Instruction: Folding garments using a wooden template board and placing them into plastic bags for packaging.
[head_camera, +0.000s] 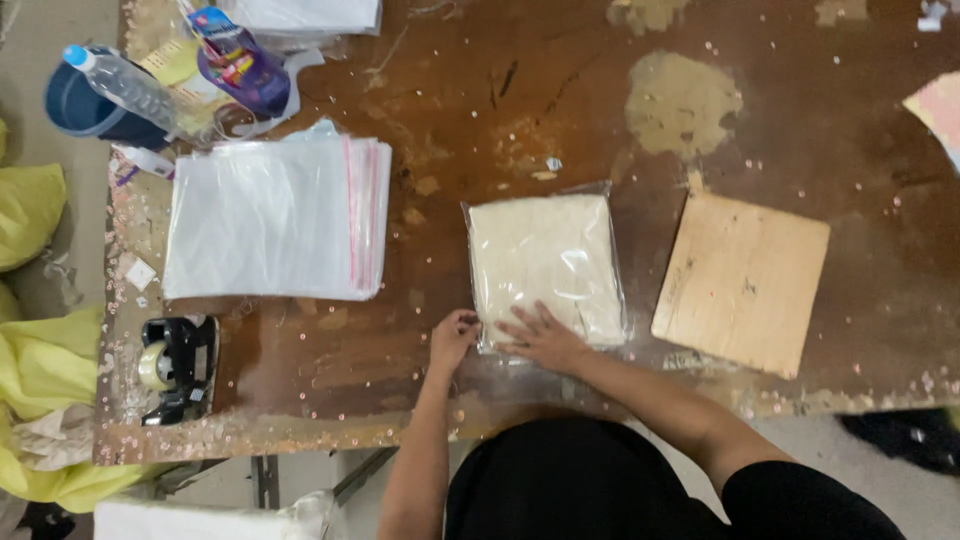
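Right hand (543, 338) lay flat, fingers spread, on the clear plastic bag of folded cream cloth (546, 268); left hand (453, 337) pinched its lower-left corner, so the slick film could likely slip and crease.

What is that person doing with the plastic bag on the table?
A person leans over a worn brown table. Their right hand lies flat on a clear bag holding a folded cream cloth, while the left hand pinches the bag's near corner. A stack of empty zip bags lies to the left, a tape dispenser sits near the table's front edge, and a square wooden board rests on the right.
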